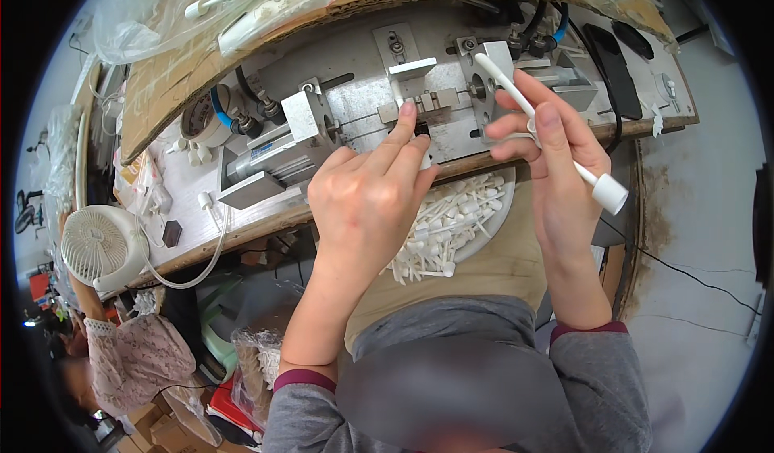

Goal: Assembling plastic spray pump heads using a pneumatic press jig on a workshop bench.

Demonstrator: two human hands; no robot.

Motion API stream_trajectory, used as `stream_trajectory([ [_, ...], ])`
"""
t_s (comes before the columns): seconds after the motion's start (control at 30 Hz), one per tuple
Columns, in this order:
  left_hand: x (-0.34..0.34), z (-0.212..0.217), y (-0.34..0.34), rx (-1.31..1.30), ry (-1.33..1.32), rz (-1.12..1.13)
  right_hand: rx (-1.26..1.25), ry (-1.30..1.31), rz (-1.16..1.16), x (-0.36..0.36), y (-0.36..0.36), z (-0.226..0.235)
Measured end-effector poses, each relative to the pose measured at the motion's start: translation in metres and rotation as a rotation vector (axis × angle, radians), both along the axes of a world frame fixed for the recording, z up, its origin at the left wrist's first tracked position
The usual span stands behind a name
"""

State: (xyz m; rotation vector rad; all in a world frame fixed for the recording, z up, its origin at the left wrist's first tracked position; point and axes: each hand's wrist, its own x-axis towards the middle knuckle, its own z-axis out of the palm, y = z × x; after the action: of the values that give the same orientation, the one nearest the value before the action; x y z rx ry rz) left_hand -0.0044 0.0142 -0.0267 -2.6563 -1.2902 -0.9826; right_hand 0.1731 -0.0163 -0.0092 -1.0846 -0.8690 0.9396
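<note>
A white plastic stick (pixel 586 174) with a cylindrical cap at its lower end slants across my right hand (pixel 556 150). The thumb and fingers of that hand pinch it around the middle, right of the fixture. My left hand (pixel 363 195) reaches over the small metal clamp block (pixel 431 106), index finger stretched onto it. A second white stick (pixel 397 91) shows beyond that fingertip, and a bit of white shows by the thumb. The fingers seem to hold this piece against the block, though they cover most of it.
Metal cylinders with hoses flank the block, one a silver left unit (pixel 310 122). Below the bench edge, a white tray (pixel 506 203) holds many white sticks. A small fan (pixel 101 243) stands left, a black phone (pixel 613 70) lies right, and cardboard (pixel 173 102) arches overhead. Another person's sleeve (pixel 141 356) appears lower left.
</note>
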Motion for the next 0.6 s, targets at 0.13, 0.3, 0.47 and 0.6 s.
stream_trajectory([
  [0.13,0.009,0.005,-0.012,-0.049,-0.27,-0.082,0.175,-0.452,-0.088,-0.006,-0.009,-0.018],
  [0.3,0.016,0.002,-0.019,-0.077,-0.461,-0.179,0.198,-0.595,0.042,-0.027,-0.016,-0.022],
  [0.47,-0.004,0.007,-0.022,-0.173,-0.364,-0.073,0.174,-0.615,-0.004,-0.013,-0.015,-0.021],
  [0.6,-0.006,0.003,-0.016,-0.071,0.007,0.007,0.184,-0.552,-0.046,-0.001,-0.017,-0.014],
])
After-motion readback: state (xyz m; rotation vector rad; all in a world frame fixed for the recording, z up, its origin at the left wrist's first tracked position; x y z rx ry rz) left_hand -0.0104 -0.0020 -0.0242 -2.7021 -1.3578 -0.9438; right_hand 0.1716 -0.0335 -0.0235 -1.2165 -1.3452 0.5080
